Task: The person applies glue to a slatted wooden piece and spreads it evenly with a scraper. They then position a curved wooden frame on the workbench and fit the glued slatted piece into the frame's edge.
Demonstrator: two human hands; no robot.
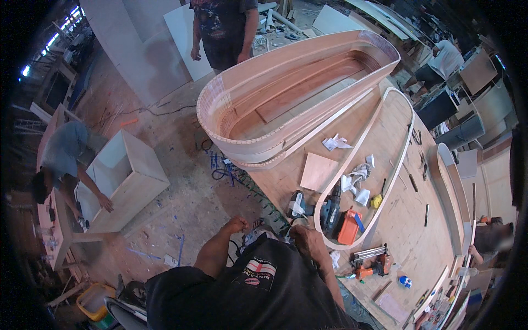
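Observation:
Low in front of my body, my left hand [236, 224] is closed, fingers curled in; whatever it may hold is too small to make out. My right hand [308, 241] is at the table's near edge, fingers bent around something mostly hidden, with a pale bit showing above them. Just beyond it lies a black and white power tool [297, 204]. To its right, inside a long oval wooden ring [407, 127], are a dark blue cordless drill [330, 213] and an orange tray [348, 229] with a blue piece on it.
A large oval wooden shell [302, 92] rests on the worktable [407, 220]. A nail gun [374, 263], yellow tape measure [376, 201] and square board [318, 171] lie there too. At left, a person [69, 148] bends over a wooden box [129, 179]; another person [225, 30] stands beyond the shell.

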